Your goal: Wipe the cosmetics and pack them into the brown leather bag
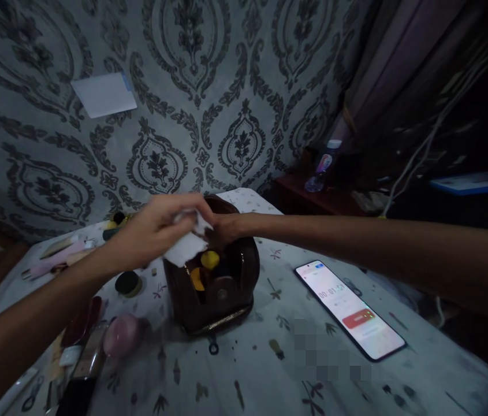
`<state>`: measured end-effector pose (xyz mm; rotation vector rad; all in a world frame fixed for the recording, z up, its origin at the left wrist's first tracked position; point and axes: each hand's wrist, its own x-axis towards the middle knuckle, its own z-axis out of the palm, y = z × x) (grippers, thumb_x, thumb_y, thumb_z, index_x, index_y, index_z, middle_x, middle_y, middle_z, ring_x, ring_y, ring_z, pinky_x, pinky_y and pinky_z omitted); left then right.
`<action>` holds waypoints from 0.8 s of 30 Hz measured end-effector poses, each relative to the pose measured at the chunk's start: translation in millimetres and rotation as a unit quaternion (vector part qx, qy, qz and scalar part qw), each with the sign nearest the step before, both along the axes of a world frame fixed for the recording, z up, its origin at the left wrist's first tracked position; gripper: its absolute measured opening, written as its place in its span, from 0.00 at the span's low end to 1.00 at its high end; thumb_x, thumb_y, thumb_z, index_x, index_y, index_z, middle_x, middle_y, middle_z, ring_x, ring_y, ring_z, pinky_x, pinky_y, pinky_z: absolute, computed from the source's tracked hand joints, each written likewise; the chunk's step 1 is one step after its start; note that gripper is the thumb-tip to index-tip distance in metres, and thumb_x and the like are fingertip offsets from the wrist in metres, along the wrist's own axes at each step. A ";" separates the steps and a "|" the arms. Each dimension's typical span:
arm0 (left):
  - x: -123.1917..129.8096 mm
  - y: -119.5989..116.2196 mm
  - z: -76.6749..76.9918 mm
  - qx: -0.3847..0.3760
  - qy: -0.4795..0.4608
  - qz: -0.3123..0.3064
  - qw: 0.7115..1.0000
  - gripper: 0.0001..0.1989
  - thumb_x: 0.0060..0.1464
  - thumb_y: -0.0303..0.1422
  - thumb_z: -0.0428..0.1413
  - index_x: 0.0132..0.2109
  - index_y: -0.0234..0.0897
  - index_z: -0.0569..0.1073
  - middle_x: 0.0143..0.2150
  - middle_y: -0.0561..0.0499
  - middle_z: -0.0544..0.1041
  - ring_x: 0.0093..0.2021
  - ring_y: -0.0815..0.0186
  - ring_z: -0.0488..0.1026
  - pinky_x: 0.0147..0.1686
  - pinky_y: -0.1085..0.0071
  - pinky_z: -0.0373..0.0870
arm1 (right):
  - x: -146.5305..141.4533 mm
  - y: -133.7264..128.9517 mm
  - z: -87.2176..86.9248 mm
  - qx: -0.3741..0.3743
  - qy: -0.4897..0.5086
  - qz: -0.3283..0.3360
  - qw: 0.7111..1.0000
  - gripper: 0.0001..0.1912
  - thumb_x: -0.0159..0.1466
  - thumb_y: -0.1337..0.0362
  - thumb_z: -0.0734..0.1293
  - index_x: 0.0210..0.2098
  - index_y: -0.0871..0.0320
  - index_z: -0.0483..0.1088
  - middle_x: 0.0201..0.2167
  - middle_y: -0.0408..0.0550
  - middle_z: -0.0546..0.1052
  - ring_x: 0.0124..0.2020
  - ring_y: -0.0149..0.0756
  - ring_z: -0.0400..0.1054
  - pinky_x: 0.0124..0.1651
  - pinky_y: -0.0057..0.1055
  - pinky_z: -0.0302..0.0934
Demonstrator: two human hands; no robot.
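Brown bag [230,306] stands at the centre of the view on a pale, patterned cloth [265,375], its top gaping and two yellow things [209,260] showing inside. The left hand [157,224], its forearm coming from eight o'clock, is over the bag's rim at ten o'clock, pinching a white tissue-like sheet [185,245] between thumb and fingers. The right hand [225,229], its forearm entering from three o'clock, reaches to the bag's opening close beside the left; its fingers are hidden and blurred, so its grip cannot be told.

Seen from the bag, a dark-lidded round pot [129,283] sits near it at nine o'clock. A pink rounded item [121,335] lies at eight, just beside a bottle with a dark lower half [82,372]. A lit phone [351,312] lies face up between three and four, showing digits and a red button. Well apart, between one and two, a clear plastic bottle [324,166] stands on a reddish surface [317,199].
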<state>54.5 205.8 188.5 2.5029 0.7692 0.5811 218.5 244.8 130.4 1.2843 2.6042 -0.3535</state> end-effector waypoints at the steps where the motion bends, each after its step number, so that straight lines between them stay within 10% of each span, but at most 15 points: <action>1: -7.2 -5.7 1.6 -0.008 -0.068 0.062 0.996 0.11 0.58 0.30 0.47 0.38 0.40 0.75 0.31 0.54 0.76 0.25 0.69 0.69 0.24 0.73 0.62 | -1.6 -3.9 4.2 0.006 -0.006 -0.008 1.000 0.12 0.61 0.69 0.66 0.42 0.71 0.76 0.38 0.55 0.79 0.38 0.39 0.73 0.38 0.27 0.63; 8: -48.3 -41.5 -10.6 -0.045 -0.241 0.307 0.920 0.03 0.53 0.33 0.55 0.32 0.43 0.73 0.35 0.57 0.77 0.30 0.66 0.72 0.25 0.71 0.65 | -26.3 -27.2 2.2 -0.016 -0.047 0.034 0.998 0.19 0.55 0.64 0.71 0.45 0.67 0.75 0.43 0.56 0.78 0.40 0.43 0.73 0.32 0.28 0.60; 14: -73.2 -50.5 -48.5 -0.042 -0.170 0.236 0.956 0.09 0.56 0.35 0.52 0.32 0.39 0.75 0.36 0.51 0.78 0.41 0.61 0.75 0.42 0.67 0.69 | -41.2 -41.1 -10.9 -0.022 -0.138 0.111 0.984 0.12 0.58 0.63 0.70 0.38 0.64 0.79 0.40 0.56 0.80 0.45 0.48 0.72 0.43 0.35 0.63; 24: -86.6 -53.3 -78.8 -0.066 -0.164 0.217 0.960 0.09 0.59 0.34 0.50 0.35 0.42 0.75 0.37 0.51 0.78 0.43 0.61 0.75 0.41 0.70 0.70 | -25.4 -40.3 -7.1 -0.033 -0.059 0.090 0.994 0.18 0.57 0.61 0.71 0.43 0.68 0.76 0.41 0.56 0.79 0.41 0.41 0.73 0.40 0.27 0.63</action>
